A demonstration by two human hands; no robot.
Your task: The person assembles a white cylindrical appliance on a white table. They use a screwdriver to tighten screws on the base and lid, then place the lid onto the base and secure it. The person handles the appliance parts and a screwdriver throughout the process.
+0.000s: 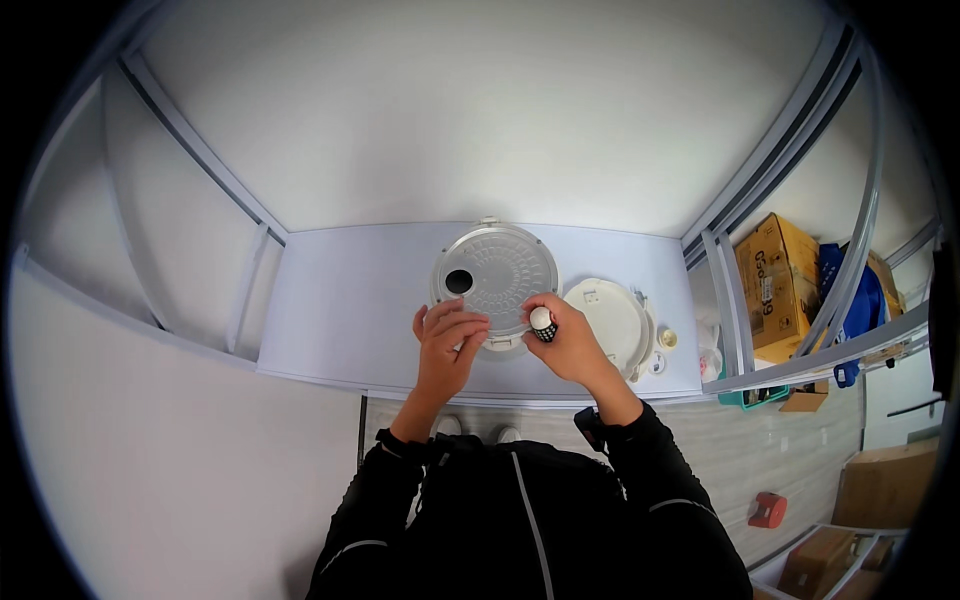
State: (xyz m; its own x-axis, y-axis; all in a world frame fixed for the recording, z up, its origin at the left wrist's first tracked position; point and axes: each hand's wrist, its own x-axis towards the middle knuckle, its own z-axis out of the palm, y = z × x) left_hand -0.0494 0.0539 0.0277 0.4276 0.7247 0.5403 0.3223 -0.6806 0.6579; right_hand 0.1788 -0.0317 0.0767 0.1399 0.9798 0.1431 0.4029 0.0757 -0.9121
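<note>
A round grey metal lid plate (pixel 512 258) with a pale rim and a dark round hole lies on the white table. My left hand (pixel 448 345) rests at its near left edge, fingers stretched out and apart, with the fingertips on or just over the rim. At the near right edge my right hand (pixel 570 345) is closed round a screwdriver (pixel 543 322) with a black-and-white handle. It stands upright, end-on to the view, and its tip is hidden. Right of that hand lies a round white plastic cover (pixel 612 318), partly behind my fingers.
Beside the white cover are a small yellowish round piece (pixel 667 338) and a white ring-shaped part (pixel 657 363). A back wall and metal frame posts (pixel 727 300) border the table. To the right are cardboard boxes (pixel 778 285), a blue item (pixel 866 310) and a red stool (pixel 768 510).
</note>
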